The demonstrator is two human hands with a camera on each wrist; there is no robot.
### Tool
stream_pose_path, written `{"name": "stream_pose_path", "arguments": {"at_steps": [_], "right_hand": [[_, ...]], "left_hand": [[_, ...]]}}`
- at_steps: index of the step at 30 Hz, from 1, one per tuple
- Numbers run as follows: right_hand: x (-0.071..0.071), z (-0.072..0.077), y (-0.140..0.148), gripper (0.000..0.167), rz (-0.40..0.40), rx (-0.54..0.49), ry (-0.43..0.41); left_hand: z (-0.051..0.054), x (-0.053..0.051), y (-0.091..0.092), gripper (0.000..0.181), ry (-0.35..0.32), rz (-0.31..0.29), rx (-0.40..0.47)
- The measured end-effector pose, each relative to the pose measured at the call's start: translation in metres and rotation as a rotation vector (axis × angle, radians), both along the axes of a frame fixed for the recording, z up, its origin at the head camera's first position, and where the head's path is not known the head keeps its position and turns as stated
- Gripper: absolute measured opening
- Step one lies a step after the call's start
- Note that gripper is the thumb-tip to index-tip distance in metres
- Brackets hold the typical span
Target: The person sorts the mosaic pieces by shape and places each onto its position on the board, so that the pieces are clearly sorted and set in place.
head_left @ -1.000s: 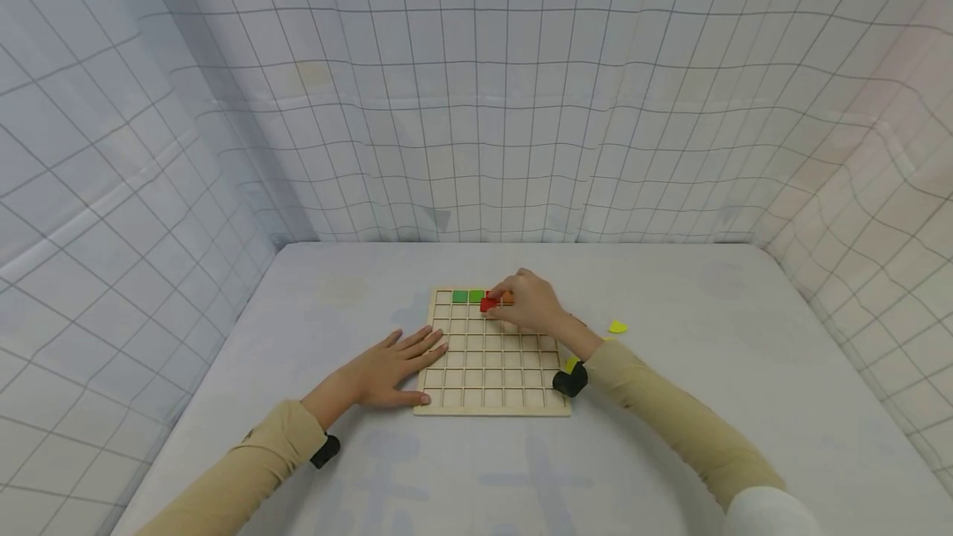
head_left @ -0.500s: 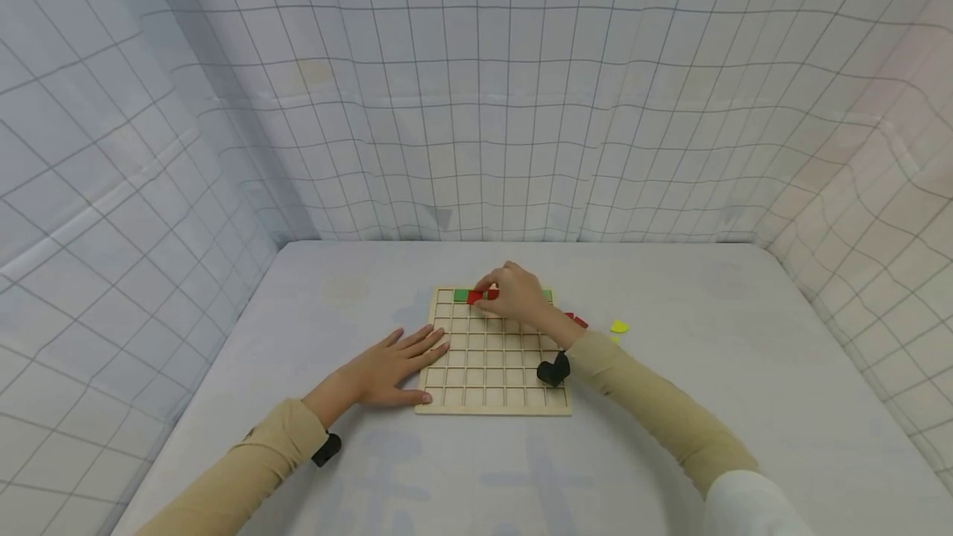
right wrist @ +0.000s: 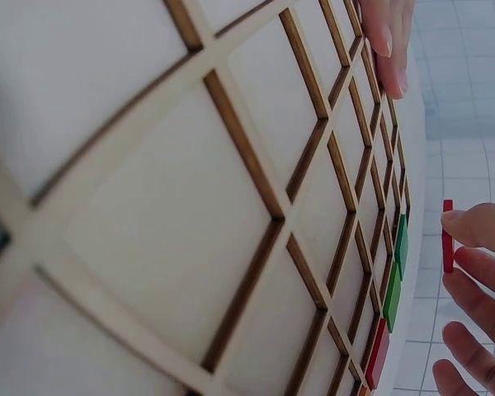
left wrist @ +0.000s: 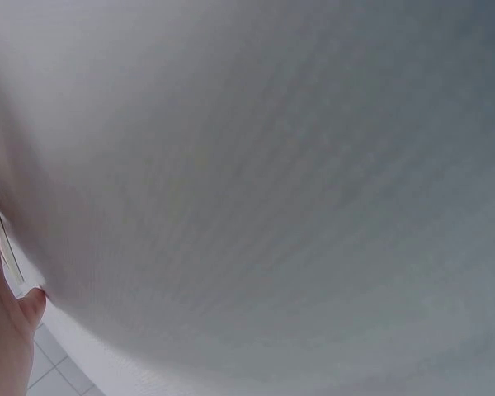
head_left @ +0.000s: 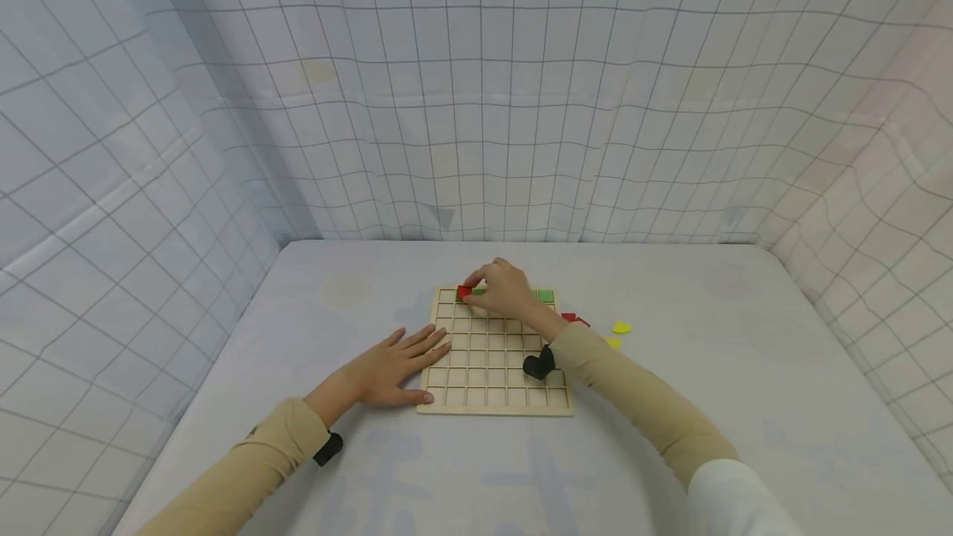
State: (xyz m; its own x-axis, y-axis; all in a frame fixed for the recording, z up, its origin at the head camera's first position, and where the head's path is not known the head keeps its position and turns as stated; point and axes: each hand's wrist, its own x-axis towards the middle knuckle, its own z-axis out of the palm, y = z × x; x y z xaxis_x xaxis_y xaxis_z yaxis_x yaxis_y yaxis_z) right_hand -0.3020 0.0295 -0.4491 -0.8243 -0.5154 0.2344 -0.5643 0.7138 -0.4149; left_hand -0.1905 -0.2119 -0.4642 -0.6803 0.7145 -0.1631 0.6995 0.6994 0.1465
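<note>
A wooden grid board [head_left: 495, 413] lies on the table. My left hand [head_left: 395, 369] rests flat with spread fingers on the board's left edge. Between thumb and fingertips, my right hand [head_left: 505, 292] pinches a thin red square tile [right wrist: 447, 236] over the far row, towards the left corner. In the right wrist view the tile is held apart from the board. Far-row cells hold a darker green tile [right wrist: 402, 246], a lighter green tile [right wrist: 393, 297] and a red tile [right wrist: 379, 353]. Another green tile [head_left: 546, 295] sits near the far right corner. The right hand hides part of that row.
Loose red tiles [head_left: 569, 318] lie just off the board's right side. Further right are yellow pieces [head_left: 621, 327], one partly behind the right sleeve [head_left: 640, 395]. White cloth with a grid pattern [head_left: 506, 106] walls the table at the back and sides.
My right hand has moved left along the far row with the red tile, from the middle to near the left corner. The left hand has stayed in place.
</note>
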Motion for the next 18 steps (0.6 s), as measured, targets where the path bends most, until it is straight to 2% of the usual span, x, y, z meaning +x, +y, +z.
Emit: {"name": "stream_pose_path", "arguments": {"at_steps": [3, 18], "right_hand": [[-0.001, 0.000, -0.004, 0.027, 0.000, 0.008, -0.021], [-0.009, -0.004, -0.022, 0.027, -0.001, 0.054, -0.020]], "left_hand": [[0.000, 0.000, 0.000, 0.079, 0.007, -0.003, -0.005], [0.000, 0.001, 0.000, 0.080, 0.004, -0.001, -0.014]]}}
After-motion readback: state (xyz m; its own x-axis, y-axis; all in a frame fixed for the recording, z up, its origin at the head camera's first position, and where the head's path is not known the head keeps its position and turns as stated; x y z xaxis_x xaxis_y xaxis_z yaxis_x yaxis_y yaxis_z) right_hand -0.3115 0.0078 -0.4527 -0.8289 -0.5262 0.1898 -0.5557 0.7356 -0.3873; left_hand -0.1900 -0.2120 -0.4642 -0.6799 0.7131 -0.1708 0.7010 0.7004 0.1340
